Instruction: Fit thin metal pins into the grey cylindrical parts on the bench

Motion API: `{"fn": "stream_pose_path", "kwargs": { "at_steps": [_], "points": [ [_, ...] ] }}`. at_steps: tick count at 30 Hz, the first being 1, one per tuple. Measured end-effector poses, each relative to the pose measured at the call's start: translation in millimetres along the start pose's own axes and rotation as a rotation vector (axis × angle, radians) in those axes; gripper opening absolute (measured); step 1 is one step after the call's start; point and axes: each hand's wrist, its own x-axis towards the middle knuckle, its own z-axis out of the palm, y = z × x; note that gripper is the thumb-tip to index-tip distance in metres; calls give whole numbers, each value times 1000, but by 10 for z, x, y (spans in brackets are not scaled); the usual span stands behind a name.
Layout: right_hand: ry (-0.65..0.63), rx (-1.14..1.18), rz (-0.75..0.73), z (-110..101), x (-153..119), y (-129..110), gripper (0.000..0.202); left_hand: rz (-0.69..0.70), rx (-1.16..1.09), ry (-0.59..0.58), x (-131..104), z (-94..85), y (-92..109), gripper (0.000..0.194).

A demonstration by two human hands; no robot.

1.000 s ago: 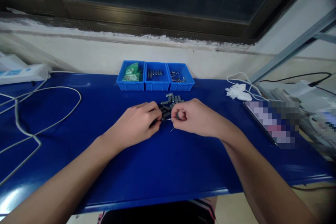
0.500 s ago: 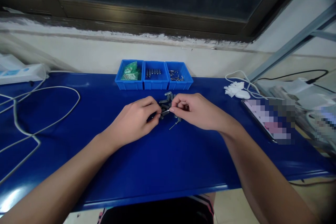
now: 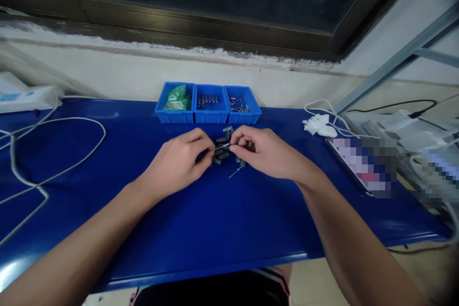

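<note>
My left hand (image 3: 186,160) is closed in a pinch on one end of a slim metal shaft (image 3: 221,147). At its other end, my right hand (image 3: 260,150) pinches with thumb and forefinger, partly hiding what the shaft meets there. Beneath and between the fingertips lies a small pile of short dark cylinders (image 3: 223,156), partly covered by my hands. Just below my right fingers, a piece with a thin pin (image 3: 234,172) sticking out lies on the blue table (image 3: 215,220).
Three joined blue bins stand at the back: the left bin (image 3: 175,117) holds a green plastic bag, the middle bin (image 3: 211,117) short dark cylinders, the right bin (image 3: 245,117) small silver pieces. White cables (image 3: 103,129) loop at left. A phone (image 3: 355,167) lies at right.
The metal shaft shows more between my hands, which are slightly farther apart. Both hands stay closed above the pile. The whole view has shifted slightly.
</note>
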Motion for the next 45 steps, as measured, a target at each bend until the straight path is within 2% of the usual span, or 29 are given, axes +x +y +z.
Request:
{"fn": "stream_pose_path", "kwargs": {
  "at_steps": [3, 7, 14, 20, 23, 26, 29, 32, 39, 42, 45],
  "points": [
    [63, -49, -12, 18, 20, 31, 16, 9, -8, 1, -1, -1, -5, 17],
    [-17, -41, -44, 17, 25, 21, 20, 22, -2, -4, -6, 6, -8, 18],
    [-34, -59, -74, 8, 19, -1, 20, 20, -8, 10, -10, 3, -21, 17],
    [-32, -177, -103, 34, 36, 57, 20, 23, -13, 11, -9, 5, -4, 18],
    [45, -184, -147, 74, 40, 89, 19, -3, -10, 11, -9, 1, 13, 18],
    [163, -158, -269, 128, 44, 77, 34, -24, -18, 3, -12, -11, 31, 17],
    [192, -170, -390, 197, 52, 29, 31, -16, -44, 9, -12, -26, 56, 17],
    [190, -168, -428, 270, 61, -4, 30, -11, -81, 39, -7, -40, 81, 18],
    [168, -62, -372, 337, 56, 8, 39, -20, -154, 93, -10, -47, 126, 20],
    [194, 26, -341, 287, 63, -10, 29, -27, -177, 144, -12, -56, 141, 23],
    [301, 226, -224, 168, 85, 1, 18, -48, -166, 181, -10, -69, 146, 26]
  ]
}}
